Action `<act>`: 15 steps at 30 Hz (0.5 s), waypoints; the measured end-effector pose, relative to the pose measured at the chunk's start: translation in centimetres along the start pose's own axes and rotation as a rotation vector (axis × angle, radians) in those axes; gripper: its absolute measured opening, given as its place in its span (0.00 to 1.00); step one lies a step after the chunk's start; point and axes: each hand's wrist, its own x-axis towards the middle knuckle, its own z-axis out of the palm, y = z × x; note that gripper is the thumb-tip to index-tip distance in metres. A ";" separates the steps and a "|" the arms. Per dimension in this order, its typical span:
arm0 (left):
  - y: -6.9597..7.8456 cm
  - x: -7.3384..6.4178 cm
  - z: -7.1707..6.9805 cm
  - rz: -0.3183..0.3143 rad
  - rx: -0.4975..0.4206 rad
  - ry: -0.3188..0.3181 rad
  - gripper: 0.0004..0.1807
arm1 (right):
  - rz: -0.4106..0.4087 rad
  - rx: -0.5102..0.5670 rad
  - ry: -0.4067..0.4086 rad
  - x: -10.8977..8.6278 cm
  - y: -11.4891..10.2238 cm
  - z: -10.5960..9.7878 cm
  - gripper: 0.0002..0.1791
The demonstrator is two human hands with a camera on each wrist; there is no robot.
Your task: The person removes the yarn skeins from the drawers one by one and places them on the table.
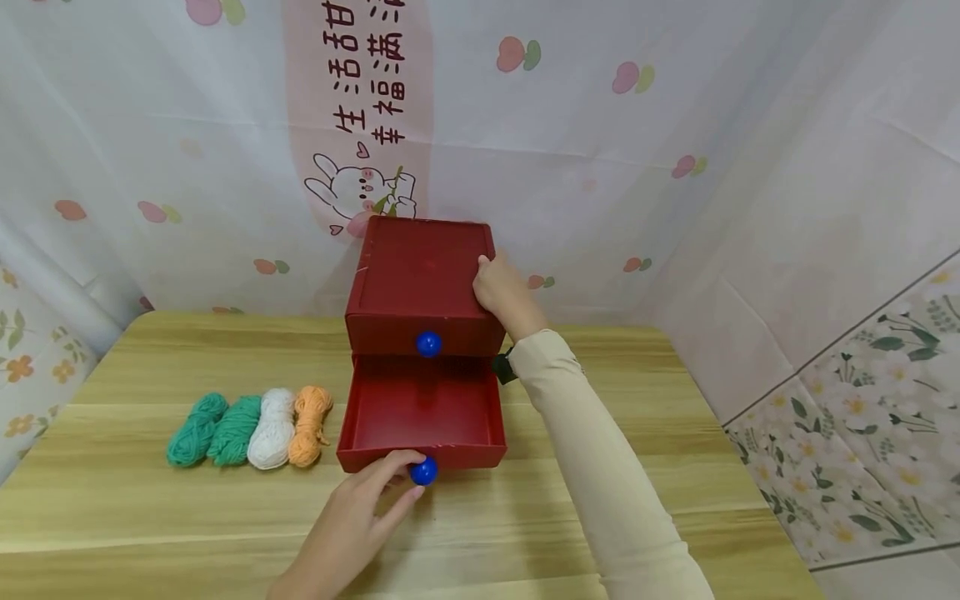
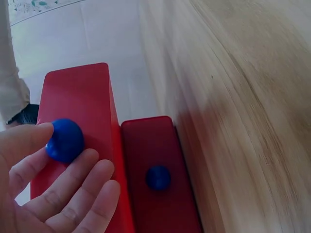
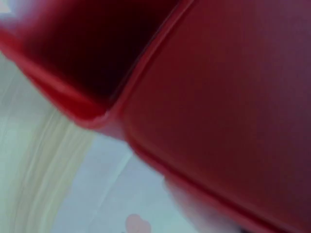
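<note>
In the head view a red two-drawer box (image 1: 423,267) stands at the back of the table, its top drawer closed. The lower drawer (image 1: 420,414) is pulled out, with its bare red floor showing. My left hand (image 1: 352,517) is at that drawer's front, thumb and index finger on the round blue knob (image 1: 423,472). From the left wrist, the thumb and fingers lie around this knob (image 2: 67,141). My right hand (image 1: 504,292) holds the box's top right edge, the other fingers hidden down its side. The right wrist view shows the red top (image 3: 228,107) close up, blurred.
Left of the box lie several yarn skeins in a row: two green (image 1: 236,429), one white (image 1: 272,429) and one orange (image 1: 309,427). A second blue knob (image 1: 428,343) sits on the upper drawer. A printed curtain (image 1: 570,167) hangs behind the wooden table (image 1: 660,417).
</note>
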 end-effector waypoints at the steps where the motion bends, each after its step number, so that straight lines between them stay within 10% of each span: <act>1: 0.1 0.1 0.1 -0.002 -0.010 0.002 0.17 | 0.007 -0.024 0.016 0.1 -0.1 0.1 0.30; 15: 0.6 1.2 0.3 -0.067 0.034 0.078 0.15 | 0.076 -0.079 0.055 0.7 -0.3 0.2 0.30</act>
